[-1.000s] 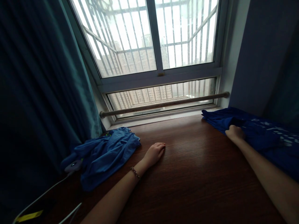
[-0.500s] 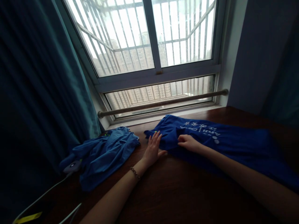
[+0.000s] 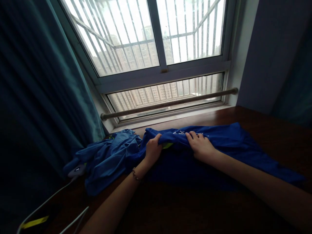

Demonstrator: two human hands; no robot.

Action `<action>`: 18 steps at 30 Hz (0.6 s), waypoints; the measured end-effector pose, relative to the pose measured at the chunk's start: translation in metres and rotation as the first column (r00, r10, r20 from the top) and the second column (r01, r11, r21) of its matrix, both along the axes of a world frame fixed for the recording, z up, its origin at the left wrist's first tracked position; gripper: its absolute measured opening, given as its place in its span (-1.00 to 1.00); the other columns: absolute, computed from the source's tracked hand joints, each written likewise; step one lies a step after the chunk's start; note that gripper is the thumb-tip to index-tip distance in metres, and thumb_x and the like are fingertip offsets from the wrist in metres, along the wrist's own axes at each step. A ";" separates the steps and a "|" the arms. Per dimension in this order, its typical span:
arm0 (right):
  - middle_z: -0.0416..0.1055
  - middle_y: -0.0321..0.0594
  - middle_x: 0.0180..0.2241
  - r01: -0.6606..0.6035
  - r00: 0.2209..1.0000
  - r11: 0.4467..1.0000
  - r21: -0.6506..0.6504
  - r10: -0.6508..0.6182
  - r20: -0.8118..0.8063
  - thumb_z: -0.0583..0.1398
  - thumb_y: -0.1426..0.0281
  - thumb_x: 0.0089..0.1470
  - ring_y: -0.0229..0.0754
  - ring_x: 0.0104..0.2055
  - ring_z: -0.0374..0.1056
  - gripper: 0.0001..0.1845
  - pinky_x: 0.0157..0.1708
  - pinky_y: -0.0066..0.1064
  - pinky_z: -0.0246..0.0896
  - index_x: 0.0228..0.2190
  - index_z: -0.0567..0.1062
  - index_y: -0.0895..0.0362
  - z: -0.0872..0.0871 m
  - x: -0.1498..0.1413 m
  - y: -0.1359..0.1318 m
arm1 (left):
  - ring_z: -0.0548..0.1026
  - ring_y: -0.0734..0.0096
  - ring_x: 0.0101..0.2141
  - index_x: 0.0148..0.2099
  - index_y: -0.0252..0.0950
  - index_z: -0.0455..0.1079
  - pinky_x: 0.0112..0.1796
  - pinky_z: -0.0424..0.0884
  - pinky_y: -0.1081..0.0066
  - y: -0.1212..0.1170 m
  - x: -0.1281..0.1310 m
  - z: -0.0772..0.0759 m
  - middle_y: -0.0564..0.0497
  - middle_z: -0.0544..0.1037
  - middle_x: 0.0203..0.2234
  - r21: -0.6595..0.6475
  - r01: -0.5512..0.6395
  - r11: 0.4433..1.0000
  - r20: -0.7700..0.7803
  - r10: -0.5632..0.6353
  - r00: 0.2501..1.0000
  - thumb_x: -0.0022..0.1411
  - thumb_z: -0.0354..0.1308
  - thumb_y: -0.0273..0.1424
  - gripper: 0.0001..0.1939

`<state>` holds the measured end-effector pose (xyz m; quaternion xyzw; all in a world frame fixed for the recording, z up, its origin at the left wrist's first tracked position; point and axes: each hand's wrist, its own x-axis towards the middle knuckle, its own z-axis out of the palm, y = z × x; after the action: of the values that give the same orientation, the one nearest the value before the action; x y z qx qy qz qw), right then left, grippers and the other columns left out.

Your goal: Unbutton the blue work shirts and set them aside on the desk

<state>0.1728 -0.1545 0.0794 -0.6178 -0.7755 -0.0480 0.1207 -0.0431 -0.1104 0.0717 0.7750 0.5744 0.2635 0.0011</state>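
We clench royal-blue printed fabric (image 3: 226,134) in our left hand (image 3: 153,150) — apparently to steady its loose folds — on the brown wooden surface (image 3: 264,131), our right hand (image 3: 204,149) over it, fingers slightly parted, any grip unclear.

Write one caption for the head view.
Left hand and right hand on a dark blue garment before a window.

White print (image 3: 179,132) partly hidden; window (image 3: 161,61) cut off above.
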 end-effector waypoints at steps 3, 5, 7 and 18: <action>0.18 0.09 -0.06 0.068 0.997 0.997 0.039 -0.067 -0.024 0.13 0.61 -0.24 0.13 -0.15 0.16 -0.34 -0.29 -0.16 0.10 -0.01 0.21 0.14 0.021 0.021 0.007 | 0.43 0.28 -0.29 -0.16 -0.25 0.30 -0.28 0.26 0.41 -0.011 -0.004 0.028 -0.01 0.49 -0.36 0.127 -0.034 0.991 -0.028 0.037 0.999 0.05 -0.07 -0.49 -0.72; 0.26 0.02 -0.16 0.114 0.993 0.991 0.067 -0.111 -0.046 0.12 0.58 -0.20 0.10 -0.16 0.18 -0.52 -0.26 -0.17 0.08 -0.14 0.34 0.12 0.037 0.039 0.011 | 0.42 0.29 -0.27 -0.19 -0.24 0.32 -0.27 0.24 0.41 -0.021 -0.006 0.046 -0.01 0.48 -0.34 0.204 -0.022 0.979 -0.077 0.038 0.996 0.08 -0.07 -0.43 -0.77; 0.31 -0.04 -0.26 0.188 0.980 0.980 0.065 -0.183 -0.076 0.12 0.53 -0.14 0.07 -0.18 0.21 -0.69 -0.26 -0.18 0.07 -0.26 0.40 0.10 0.052 0.055 0.015 | 0.40 0.29 -0.22 -0.18 -0.24 0.31 -0.23 0.23 0.41 -0.030 -0.009 0.061 -0.02 0.46 -0.28 0.252 0.033 0.967 -0.155 0.007 0.988 0.11 -0.06 -0.37 -0.77; 0.38 0.03 -0.36 0.623 0.782 0.709 0.331 -0.562 -0.269 0.08 0.37 -0.07 0.09 -0.31 0.35 -0.48 -0.40 -0.20 0.20 -0.02 0.18 0.21 0.080 0.133 0.031 | 0.40 0.24 -0.25 -0.24 -0.26 0.36 -0.26 0.27 0.38 0.009 -0.063 0.056 -0.06 0.46 -0.32 0.044 -0.178 0.983 -0.221 0.183 0.958 0.01 -0.05 -0.54 -0.74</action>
<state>0.3059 -0.1235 0.1592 -0.7974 -0.4972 -0.1963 0.2802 -0.1060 -0.1010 0.1274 0.7441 0.6359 0.1803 -0.0968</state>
